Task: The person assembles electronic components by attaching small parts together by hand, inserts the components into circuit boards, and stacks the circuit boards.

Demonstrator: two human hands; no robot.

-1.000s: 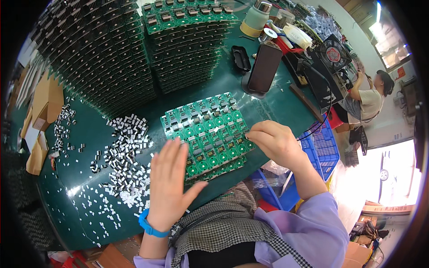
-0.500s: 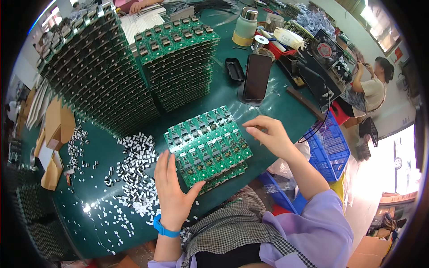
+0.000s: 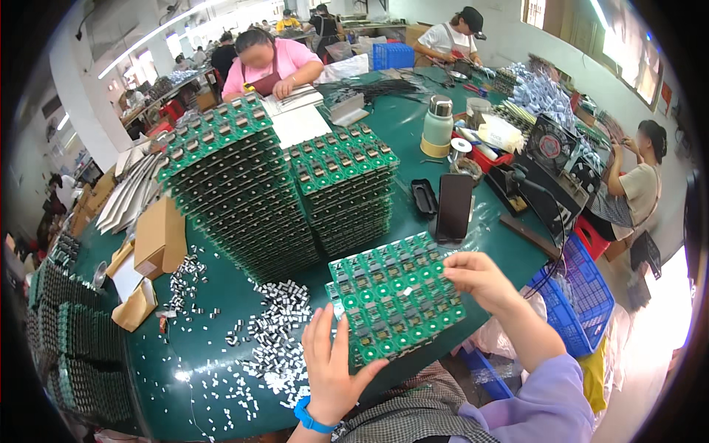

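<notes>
- we see a green rectangular circuit board panel studded with small dark parts [image 3: 395,299], tilted up off the dark green table [image 3: 207,347] between both hands.
- left hand [image 3: 334,369] is spread nearly flat, fingers propping the panel's near left edge.
- right hand [image 3: 478,277] curls loosely on the panel's right corner; whether it truly pinches the edge, we cannot tell.
- loose small white-and-grey parts [image 3: 277,336] lie scattered just left of the panel.
- tall stacks of green boards [image 3: 244,192] stand behind it, beside a black phone [image 3: 453,208].
</notes>
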